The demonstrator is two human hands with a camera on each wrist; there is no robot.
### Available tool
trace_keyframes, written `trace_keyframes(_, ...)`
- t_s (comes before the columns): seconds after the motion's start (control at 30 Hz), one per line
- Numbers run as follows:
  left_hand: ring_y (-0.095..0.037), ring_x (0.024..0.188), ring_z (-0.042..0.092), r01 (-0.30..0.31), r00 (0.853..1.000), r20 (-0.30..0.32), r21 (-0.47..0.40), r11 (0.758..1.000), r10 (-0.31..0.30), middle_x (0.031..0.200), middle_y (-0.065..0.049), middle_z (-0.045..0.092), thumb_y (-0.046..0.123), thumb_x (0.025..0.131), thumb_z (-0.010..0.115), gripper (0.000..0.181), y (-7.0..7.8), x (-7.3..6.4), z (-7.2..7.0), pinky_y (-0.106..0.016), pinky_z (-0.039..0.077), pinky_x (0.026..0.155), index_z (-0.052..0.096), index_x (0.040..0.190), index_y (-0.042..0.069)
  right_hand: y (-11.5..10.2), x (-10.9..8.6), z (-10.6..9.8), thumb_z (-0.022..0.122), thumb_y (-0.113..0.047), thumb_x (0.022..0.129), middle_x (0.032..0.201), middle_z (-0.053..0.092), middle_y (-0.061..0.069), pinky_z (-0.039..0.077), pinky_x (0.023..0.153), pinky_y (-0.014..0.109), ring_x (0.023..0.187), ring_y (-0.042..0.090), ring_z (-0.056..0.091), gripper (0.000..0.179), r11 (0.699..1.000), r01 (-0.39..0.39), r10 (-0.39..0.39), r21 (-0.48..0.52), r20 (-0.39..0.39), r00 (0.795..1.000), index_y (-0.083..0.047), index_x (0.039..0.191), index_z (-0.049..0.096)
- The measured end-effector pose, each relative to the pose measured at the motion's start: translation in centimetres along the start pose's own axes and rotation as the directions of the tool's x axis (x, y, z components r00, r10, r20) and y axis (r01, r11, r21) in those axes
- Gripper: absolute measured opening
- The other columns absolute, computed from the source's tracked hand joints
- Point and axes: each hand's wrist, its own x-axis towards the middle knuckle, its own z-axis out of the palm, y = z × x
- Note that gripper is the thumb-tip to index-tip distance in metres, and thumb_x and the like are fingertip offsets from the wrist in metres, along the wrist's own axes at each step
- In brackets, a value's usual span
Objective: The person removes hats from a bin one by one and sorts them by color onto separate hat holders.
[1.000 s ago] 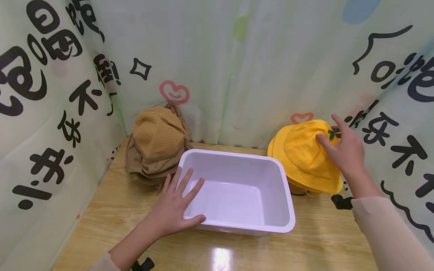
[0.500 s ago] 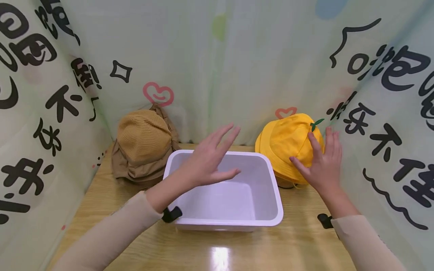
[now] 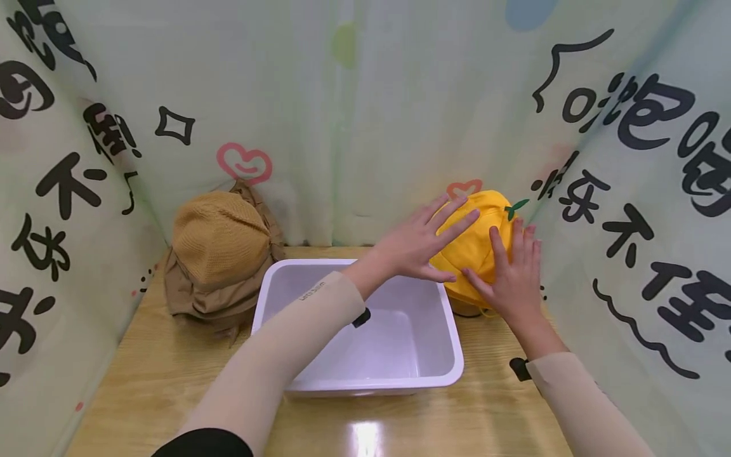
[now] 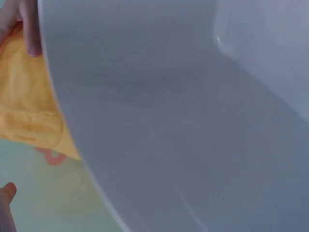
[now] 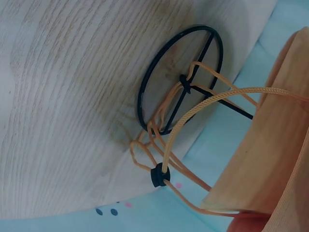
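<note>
A yellow bucket hat (image 3: 492, 202) with a green sprout (image 3: 516, 209) on its crown stands at the back right. My right hand (image 3: 514, 282) lies along its right side, fingers straight. Reaching across the basin, my left hand (image 3: 419, 244) has its fingers spread over the hat's left side, overlapping it in the head view. Below the hat, the right wrist view has a black wire ring base (image 5: 140, 99) and looped cords (image 5: 178, 125) with a black cord stopper (image 5: 160, 175). The left wrist view catches the yellow hat (image 4: 29, 92) beyond the basin's edge.
A white plastic basin (image 3: 377, 384) sits on the wooden table (image 3: 320, 428) under my left forearm. To its left stands a tan ribbed hat (image 3: 219, 238) with brown cloth (image 3: 211, 298) around and below it. Printed curtains (image 3: 377, 127) enclose the back and both sides.
My left hand has moved from the basin's left rim across to the yellow hat. My right hand has shifted from the hat's top right down along its side. The head view has turned rightward.
</note>
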Motion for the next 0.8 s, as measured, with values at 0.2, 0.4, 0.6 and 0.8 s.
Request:
trace_keyframes(0.2, -0.029, 0.154, -0.011, 0.026, 0.995, 0.092, -0.021, 0.999, -0.024, 0.166, -0.019, -0.011, 0.078, 0.072, 0.068, 0.130, -0.4, 2.5, 3.1, -0.047, 0.008, 0.124, -0.002, 0.162, 0.015, 0.5, -0.2, 0.6, 0.049, -0.069, 0.090, 0.165, 0.009, 0.020, 0.008, 0.116, 0.068, 0.152, 0.046, 0.005, 0.085, 1.000, 0.015, -0.015, 0.004, 0.001, 1.000, -0.023, 0.158, 0.025)
trace_keyframes(0.4, -0.029, 0.153, -0.018, 0.122, 0.977, 0.191, -0.157, 0.980, -0.091, 0.159, -0.009, -0.037, 0.066, 0.069, 0.078, 0.136, 0.1, 4.1, 4.0, -0.048, 0.022, 0.121, -0.018, 0.158, 0.029, 0.4, 0.1, 0.6, 0.052, -0.069, 0.089, 0.165, 0.014, 0.021, 0.017, 0.114, 0.071, 0.150, 0.050, 0.008, 0.084, 1.000, 0.017, -0.017, 0.016, -0.011, 1.000, -0.022, 0.155, 0.031)
trace_keyframes(0.6, -0.027, 0.155, 0.000, 0.203, 0.959, 0.261, -0.368, 0.908, -0.109, 0.157, 0.006, -0.040, 0.046, 0.072, 0.085, 0.131, 0.4, 4.9, 4.5, -0.041, 0.021, 0.122, -0.017, 0.155, 0.045, 0.4, 0.0, 0.5, 0.045, -0.075, 0.089, 0.164, 0.013, 0.022, 0.033, 0.099, 0.077, 0.146, 0.057, 0.012, 0.083, 0.999, -0.048, 0.046, 0.025, 0.079, 0.996, -0.028, 0.156, 0.030)
trace_keyframes(0.8, -0.032, 0.154, 0.008, 0.254, 0.945, 0.298, -0.416, 0.873, -0.133, 0.160, 0.007, -0.035, 0.034, 0.076, 0.086, 0.128, 0.7, 5.1, 5.6, -0.041, 0.019, 0.122, -0.014, 0.155, 0.048, 0.5, -0.5, 0.9, 0.045, -0.074, 0.089, 0.167, 0.008, 0.018, 0.036, 0.094, 0.077, 0.145, 0.058, 0.015, 0.083, 0.997, -0.061, 0.053, 0.057, 0.122, 0.991, -0.027, 0.156, 0.032)
